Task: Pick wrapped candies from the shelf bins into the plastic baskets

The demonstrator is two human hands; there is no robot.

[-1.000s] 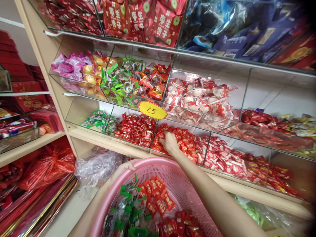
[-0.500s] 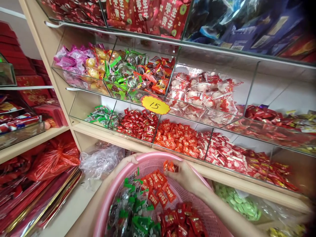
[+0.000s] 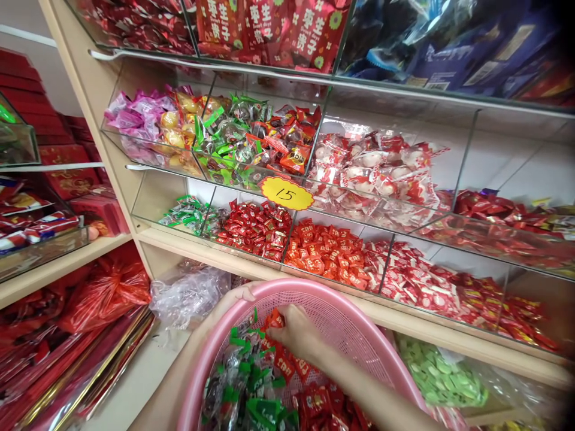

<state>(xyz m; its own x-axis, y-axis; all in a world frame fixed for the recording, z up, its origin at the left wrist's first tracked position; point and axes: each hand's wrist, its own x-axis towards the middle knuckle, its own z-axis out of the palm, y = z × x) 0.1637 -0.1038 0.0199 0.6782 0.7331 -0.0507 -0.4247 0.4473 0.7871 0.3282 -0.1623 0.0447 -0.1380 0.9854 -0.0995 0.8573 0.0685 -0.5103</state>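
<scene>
A pink mesh basket (image 3: 386, 341) stands in front of the shelf, tilted toward me. My left hand (image 3: 238, 297) grips its upper left rim with curled fingers. Inside the basket, my right hand (image 3: 291, 332) is closed round orange-red wrapped candies (image 3: 274, 319), over more of the same kind. Green-and-clear wrapped candies (image 3: 242, 371) fill the basket's left side. Darker red packets (image 3: 326, 407) lie at the bottom right, partly under my right forearm.
Clear shelf bins (image 3: 332, 251) of sorted candies rise behind the basket, with a yellow price tag marked 15 (image 3: 286, 193). A clear plastic bag (image 3: 191, 296) and a red bag (image 3: 108, 293) lie left. Green packets (image 3: 442, 374) sit in a lower bin at right.
My right hand has moved left and a little down inside the basket, carrying the orange-red candies over the pile. My left hand stays on the rim, and the view has shifted slightly.
</scene>
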